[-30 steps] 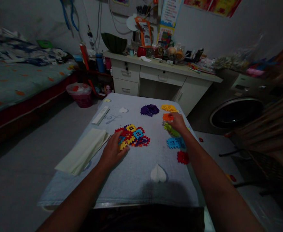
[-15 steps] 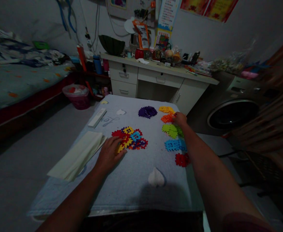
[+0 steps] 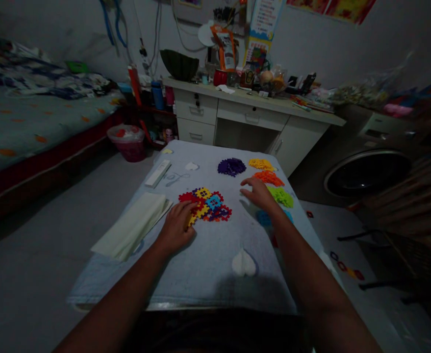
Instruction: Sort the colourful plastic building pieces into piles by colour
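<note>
A mixed pile of toothed toy pieces (image 3: 208,205), red, yellow, blue and purple, lies around the middle of the cloth-covered tabletop (image 3: 200,274). The left hand (image 3: 177,228) rests on the pile's left side, fingers slightly bent; whether it grips a piece, I cannot tell. The right hand (image 3: 257,192) hangs to the right of the pile, thumb and forefinger a narrow gap apart, nothing visible between them. Along the right edge, from the far corner nearward, sit a yellow pile (image 3: 261,164), an orange pile (image 3: 268,178), a green pile (image 3: 283,196) and a blue pile (image 3: 264,217), the last partly hidden by the right forearm. A purple pile (image 3: 232,167) lies toward the far edge. Near the left edge are folded pale sheets (image 3: 130,228) and a white box (image 3: 158,173).
</note>
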Motion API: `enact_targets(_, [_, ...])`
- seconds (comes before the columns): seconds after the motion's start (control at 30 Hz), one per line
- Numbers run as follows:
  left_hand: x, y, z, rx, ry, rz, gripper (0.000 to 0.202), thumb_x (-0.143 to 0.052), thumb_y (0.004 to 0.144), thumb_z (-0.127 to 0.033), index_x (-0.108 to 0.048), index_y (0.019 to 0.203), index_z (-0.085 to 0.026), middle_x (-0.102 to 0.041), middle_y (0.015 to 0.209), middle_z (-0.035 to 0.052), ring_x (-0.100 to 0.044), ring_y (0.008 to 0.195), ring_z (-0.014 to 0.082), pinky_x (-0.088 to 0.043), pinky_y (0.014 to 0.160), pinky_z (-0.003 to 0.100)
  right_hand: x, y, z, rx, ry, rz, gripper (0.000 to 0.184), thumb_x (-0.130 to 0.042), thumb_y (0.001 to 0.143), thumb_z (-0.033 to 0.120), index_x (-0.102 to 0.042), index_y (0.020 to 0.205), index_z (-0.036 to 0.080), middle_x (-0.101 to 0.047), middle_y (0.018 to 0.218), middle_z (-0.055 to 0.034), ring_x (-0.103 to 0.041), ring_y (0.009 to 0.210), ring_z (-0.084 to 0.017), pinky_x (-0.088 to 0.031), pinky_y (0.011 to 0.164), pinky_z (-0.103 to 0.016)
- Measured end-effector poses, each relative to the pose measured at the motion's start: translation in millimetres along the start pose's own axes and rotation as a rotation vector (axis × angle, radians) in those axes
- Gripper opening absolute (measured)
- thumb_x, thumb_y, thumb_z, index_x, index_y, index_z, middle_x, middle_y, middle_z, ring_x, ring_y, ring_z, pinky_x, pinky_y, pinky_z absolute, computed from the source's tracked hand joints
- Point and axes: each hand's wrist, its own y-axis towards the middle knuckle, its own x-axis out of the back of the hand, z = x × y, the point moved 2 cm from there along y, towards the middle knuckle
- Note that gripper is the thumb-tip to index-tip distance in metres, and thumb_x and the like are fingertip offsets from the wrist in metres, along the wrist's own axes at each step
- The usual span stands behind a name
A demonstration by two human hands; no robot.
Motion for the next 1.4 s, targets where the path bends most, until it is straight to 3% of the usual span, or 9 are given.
enact_targets(0.1, [0.4,0,0,0.026,-0.020,-0.018,0.062,-0.052,0.073,-0.017,-0.047,0.135,-0.020,-0.049,0.138,0.0124,-0.045,0.130,0.0303,-0.037,0.112,0.050,-25,-26,38,0.129,0.030,0.152,0.024,-0.068,0.082,0.025,-0.067,0.105,0.019,-0.067,0.109,-0.0083,-0.058,0.106,-0.023,-0.040,0.098,-0.039])
enact_targets(0.23, [0.8,1,1,0.064,-0.020,-0.043,0.052,-0.053,0.083,-0.024,-0.047,0.134,-0.019,-0.050,0.138,0.0136,-0.047,0.129,0.0291,-0.039,0.111,0.048,-48,-47,59,0.129,0.012,0.216,0.050,-0.075,0.077,0.031,-0.060,0.123,0.016,-0.061,0.118,-0.0114,-0.052,0.112,-0.025,-0.039,0.099,-0.039])
enact_targets(0.3, [1.1,1,1,0.076,0.005,-0.059,0.050,-0.055,0.085,-0.026,-0.047,0.134,-0.019,-0.053,0.136,0.0137,-0.049,0.126,0.0294,-0.040,0.109,0.049,-53,-52,59,0.108,0.007,0.212,0.058,-0.076,0.076,0.033,-0.057,0.128,0.016,-0.059,0.120,-0.0117,-0.051,0.113,-0.025,-0.040,0.098,-0.039])
enact_targets(0.53, [0.5,2,4,0.116,0.110,-0.086,0.049,-0.058,0.085,-0.031,-0.050,0.132,-0.022,-0.060,0.130,0.0119,-0.050,0.123,0.0331,-0.041,0.103,0.053,-50,-58,52,0.089,0.095,0.209,0.048,-0.068,0.078,0.019,-0.057,0.125,0.018,-0.058,0.116,-0.0086,-0.051,0.108,-0.022,-0.041,0.098,-0.037])
enact_targets(0.8, [1.5,3,3,0.102,0.086,-0.094,0.048,-0.058,0.086,-0.034,-0.051,0.131,-0.020,-0.058,0.132,0.0126,-0.051,0.121,0.0318,-0.041,0.103,0.052,-46,-55,47,0.095,0.005,0.091,0.057,-0.052,0.069,-0.001,-0.060,0.121,0.021,-0.056,0.121,-0.0093,-0.046,0.112,-0.025,-0.040,0.099,-0.041])
enact_targets(0.93, [3.0,3,2,0.071,0.028,-0.087,0.049,-0.055,0.085,-0.033,-0.051,0.132,-0.020,-0.057,0.133,0.0128,-0.050,0.123,0.0316,-0.040,0.106,0.052,-28,-57,41,0.069,-0.035,0.065,0.053,-0.053,0.069,0.001,-0.062,0.118,0.019,-0.056,0.119,-0.0111,-0.048,0.108,-0.026,-0.040,0.098,-0.042])
enact_targets(1.07, [3.9,3,1,0.065,-0.015,-0.081,0.048,-0.048,0.081,-0.024,-0.052,0.129,-0.020,-0.056,0.133,0.0122,-0.049,0.124,0.0304,-0.039,0.108,0.052,8,-68,25,0.033,0.003,0.015,0.046,-0.060,0.073,0.014,-0.061,0.119,0.018,-0.058,0.118,-0.0122,-0.052,0.109,-0.027,-0.042,0.099,-0.043])
enact_targets(1.27, [3.4,3,3,0.083,-0.013,-0.062,0.050,-0.047,0.078,-0.021,-0.054,0.127,-0.019,-0.059,0.128,0.0129,-0.052,0.121,0.0316,-0.042,0.105,0.053,66,-110,-13,-0.077,0.034,-0.049,0.048,-0.057,0.073,0.018,-0.061,0.120,0.022,-0.061,0.121,-0.0099,-0.056,0.114,-0.027,-0.043,0.099,-0.045])
enact_targets(1.4, [2.8,3,4,0.082,0.009,-0.060,0.047,-0.047,0.079,-0.023,-0.056,0.125,-0.018,-0.061,0.125,0.0135,-0.055,0.116,0.0315,-0.044,0.102,0.051,84,-147,-31,-0.170,0.048,-0.031,0.052,-0.054,0.069,0.015,-0.060,0.120,0.024,-0.061,0.125,-0.0087,-0.057,0.114,-0.027,-0.046,0.096,-0.044])
